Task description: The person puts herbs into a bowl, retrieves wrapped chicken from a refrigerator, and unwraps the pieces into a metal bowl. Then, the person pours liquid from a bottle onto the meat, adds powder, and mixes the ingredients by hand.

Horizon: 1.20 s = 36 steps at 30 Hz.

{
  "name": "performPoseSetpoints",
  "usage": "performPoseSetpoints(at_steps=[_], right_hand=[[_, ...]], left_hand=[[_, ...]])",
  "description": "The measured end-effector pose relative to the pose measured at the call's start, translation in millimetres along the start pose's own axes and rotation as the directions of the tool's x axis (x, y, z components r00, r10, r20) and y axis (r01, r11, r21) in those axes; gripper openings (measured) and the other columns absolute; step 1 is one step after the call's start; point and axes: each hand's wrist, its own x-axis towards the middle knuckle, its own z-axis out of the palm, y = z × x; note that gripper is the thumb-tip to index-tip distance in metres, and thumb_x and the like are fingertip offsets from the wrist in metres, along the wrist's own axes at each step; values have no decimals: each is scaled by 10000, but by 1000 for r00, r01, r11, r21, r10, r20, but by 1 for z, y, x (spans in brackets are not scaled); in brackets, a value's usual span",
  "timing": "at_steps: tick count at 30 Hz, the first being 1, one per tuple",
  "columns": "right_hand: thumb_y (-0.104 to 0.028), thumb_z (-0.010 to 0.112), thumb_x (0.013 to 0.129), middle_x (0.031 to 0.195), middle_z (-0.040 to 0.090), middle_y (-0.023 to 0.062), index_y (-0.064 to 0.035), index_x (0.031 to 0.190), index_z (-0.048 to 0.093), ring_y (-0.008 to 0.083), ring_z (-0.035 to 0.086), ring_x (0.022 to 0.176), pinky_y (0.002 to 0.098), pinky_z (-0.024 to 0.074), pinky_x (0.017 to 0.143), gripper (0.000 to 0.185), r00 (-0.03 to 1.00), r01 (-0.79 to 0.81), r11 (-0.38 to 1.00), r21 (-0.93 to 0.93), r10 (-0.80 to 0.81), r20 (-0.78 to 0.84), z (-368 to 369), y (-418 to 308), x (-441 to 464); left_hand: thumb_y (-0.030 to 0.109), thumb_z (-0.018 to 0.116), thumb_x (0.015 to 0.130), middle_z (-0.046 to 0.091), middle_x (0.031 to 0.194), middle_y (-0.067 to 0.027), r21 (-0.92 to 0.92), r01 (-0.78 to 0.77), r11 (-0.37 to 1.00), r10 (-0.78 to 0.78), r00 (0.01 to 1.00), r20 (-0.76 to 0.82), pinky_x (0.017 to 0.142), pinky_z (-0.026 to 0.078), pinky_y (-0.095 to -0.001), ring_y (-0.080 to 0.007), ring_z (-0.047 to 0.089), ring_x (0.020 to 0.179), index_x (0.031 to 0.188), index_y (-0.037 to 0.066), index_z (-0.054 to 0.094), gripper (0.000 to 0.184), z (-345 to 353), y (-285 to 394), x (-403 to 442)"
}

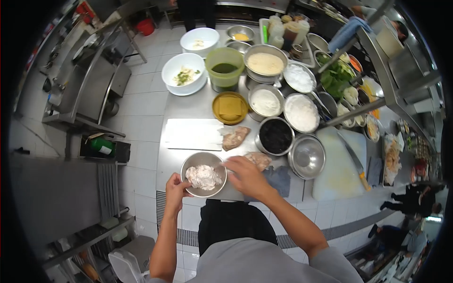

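The left hand is closed on the rim of the metal bowl, presumably steadying it at the near edge of the table. The walls contain the powder-coated food. The right hand is at the opposite rim; its grip cannot be determined.

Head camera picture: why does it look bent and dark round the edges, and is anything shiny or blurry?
Head view: the lens seems very wide, curving the room outward and leaving black corners; glare lies on the steel counter and the bare steel bowl; the right hand looks slightly smeared, probably from motion; the people at far right are small and soft.
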Motion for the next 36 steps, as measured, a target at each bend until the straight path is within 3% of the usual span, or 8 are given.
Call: performPoseSetpoints(at_steps=[7, 10, 13, 18, 22, 26, 31, 36], right_hand=[[-32, 649, 758, 1227, 600, 154, -62, 1153, 647, 360, 568, 1152, 443, 461, 989, 396, 980, -159, 943, -293, 186, 68, -24, 51, -31], [-25, 661, 742, 1259, 595, 149, -79, 1161, 640, 355, 558, 1182, 438, 464, 998, 423, 982, -131, 899, -418, 175, 68, -23, 53, -26], [-37, 676, 739, 1248, 604, 141, -97, 1160, 628, 345, 565, 1176, 441, 476, 982, 428, 960, -155, 839, -522, 254, 122, -16, 58, -21], [-58, 667, 753, 1240, 616, 111, -128, 1146, 654, 318, 572, 1179, 429, 496, 944, 399, 904, -255, 819, -514, 390, 173, -23, 44, -8], [-103, 734, 711, 1315, 576, 85, -178, 1193, 649, 316, 578, 1182, 432, 497, 943, 495, 844, -266, 781, -565, 471, 255, -28, 27, 12], [-135, 738, 723, 1236, 582, 68, -210, 1191, 654, 280, 597, 1140, 459, 489, 925, 481, 797, -249, 673, -696, 551, 247, -19, 11, 26], [-156, 734, 686, 996, 631, 43, -180, 1044, 687, 281, 636, 931, 456, 505, 784, 363, 914, -114, 719, -685, 347, 212, -18, 39, 8], [-129, 743, 671, 955, 641, 71, -130, 1022, 701, 305, 641, 887, 417, 519, 778, 353, 919, -244, 710, -661, 387, 77, -27, 14, -5]], left_hand=[[-63, 625, 780, 611, 782, -63, 0, 46, 999, -46, 995, -83, 417, 570, -297, -160, 634, 606, 777, 77, 461, 215, -50, -15, 9], [-64, 635, 769, 612, 784, -64, 7, 26, 1000, -26, 1000, -3, 419, 574, -303, -166, 637, 610, 782, 72, 475, 211, -65, -6, 23], [-46, 672, 772, 611, 812, -67, 121, 35, 992, -56, 982, 179, 447, 594, -313, -176, 660, 652, 823, 63, 508, 203, -79, -1, 46], [35, 744, 792, 549, 827, -18, 173, 11, 985, -84, 904, 419, 501, 608, -295, -144, 642, 671, 851, 74, 509, 245, -90, 5, 79], [64, 754, 794, 550, 832, -26, 235, -23, 972, -108, 841, 530, 512, 594, -269, -132, 630, 692, 838, 50, 496, 262, -80, 13, 96], [133, 738, 832, 557, 813, -47, 300, -35, 953, -166, 768, 619, 517, 590, -278, -127, 633, 710, 816, 46, 475, 278, -72, 22, 112], [248, 736, 871, 610, 766, -67, 416, -40, 908, -246, 755, 608, 515, 569, -272, -129, 631, 604, 846, 40, 515, 304, -71, 42, 109], [293, 725, 887, 654, 774, -63, 380, -114, 918, -81, 884, 460, 489, 498, -288, -139, 628, 564, 923, 39, 587, 291, -86, 44, 126]])
